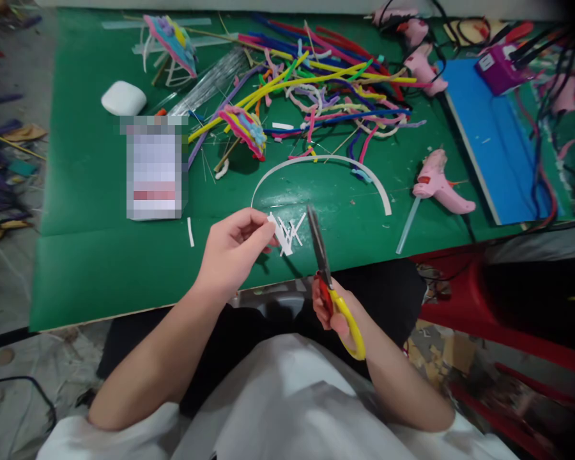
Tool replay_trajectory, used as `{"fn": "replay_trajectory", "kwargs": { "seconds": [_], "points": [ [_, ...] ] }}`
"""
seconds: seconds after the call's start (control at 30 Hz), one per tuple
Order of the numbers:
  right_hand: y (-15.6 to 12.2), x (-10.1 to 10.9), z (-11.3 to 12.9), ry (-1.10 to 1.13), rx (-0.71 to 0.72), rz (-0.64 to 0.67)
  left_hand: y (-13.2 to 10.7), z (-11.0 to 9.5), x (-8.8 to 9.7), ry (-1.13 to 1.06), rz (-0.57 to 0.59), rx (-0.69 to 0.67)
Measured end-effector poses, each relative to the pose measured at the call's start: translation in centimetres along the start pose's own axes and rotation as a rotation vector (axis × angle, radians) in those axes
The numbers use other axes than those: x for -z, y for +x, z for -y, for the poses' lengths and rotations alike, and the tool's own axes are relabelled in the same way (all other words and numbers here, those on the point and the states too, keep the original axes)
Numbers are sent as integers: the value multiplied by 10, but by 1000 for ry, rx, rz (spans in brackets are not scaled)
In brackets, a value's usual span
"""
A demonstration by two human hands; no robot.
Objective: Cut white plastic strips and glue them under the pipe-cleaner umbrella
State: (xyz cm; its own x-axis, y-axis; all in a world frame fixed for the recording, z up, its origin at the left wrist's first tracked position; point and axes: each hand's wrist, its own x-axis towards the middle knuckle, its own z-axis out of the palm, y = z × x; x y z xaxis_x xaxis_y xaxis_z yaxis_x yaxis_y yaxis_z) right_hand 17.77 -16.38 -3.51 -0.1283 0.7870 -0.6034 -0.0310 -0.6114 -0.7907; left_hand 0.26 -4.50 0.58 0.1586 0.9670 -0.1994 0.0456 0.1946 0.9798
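Note:
My left hand (237,246) is closed in a pinch on a narrow white strip (326,158). From the fingers the strip curves up and over to the right above the green table. Beside the fingertips lie several short white pieces (292,233) in a small crossed heap; whether one of them is the strip's own end, I cannot tell. My right hand (335,310) grips scissors (322,246) with yellow and red handles near the table's front edge. Their blades point upward, close together, just right of the heap and apart from the strip.
Colourful pipe cleaners (316,76) cover the back middle. A pink glue gun (441,182) lies at right, near a blue board (479,140). To the left are a white case (123,98) and a blurred-out rectangular item (154,169). A red stool (455,306) stands at lower right.

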Motion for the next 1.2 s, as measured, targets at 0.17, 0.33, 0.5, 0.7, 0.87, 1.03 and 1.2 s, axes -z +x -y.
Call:
{"fn": "replay_trajectory", "kwargs": {
  "seconds": [0.17,0.33,0.5,0.7,0.87,1.03,1.2],
  "points": [
    [0,8,-7,103,112,-35,-1,2,0,-10,16,-25],
    [-4,14,-7,-21,166,-71,-3,0,2,27,26,-109],
    [-2,0,19,-19,481,-288,-10,-3,-4,187,249,-169],
    [11,-7,35,-31,589,-332,-13,1,-14,332,481,-175],
    [16,-10,35,64,573,-338,-13,4,-15,398,522,-163],
    [18,-12,37,97,570,-340,-14,4,-14,414,546,-133],
    [19,-11,40,105,579,-401,-13,5,-16,407,564,-115]
  ]
}}
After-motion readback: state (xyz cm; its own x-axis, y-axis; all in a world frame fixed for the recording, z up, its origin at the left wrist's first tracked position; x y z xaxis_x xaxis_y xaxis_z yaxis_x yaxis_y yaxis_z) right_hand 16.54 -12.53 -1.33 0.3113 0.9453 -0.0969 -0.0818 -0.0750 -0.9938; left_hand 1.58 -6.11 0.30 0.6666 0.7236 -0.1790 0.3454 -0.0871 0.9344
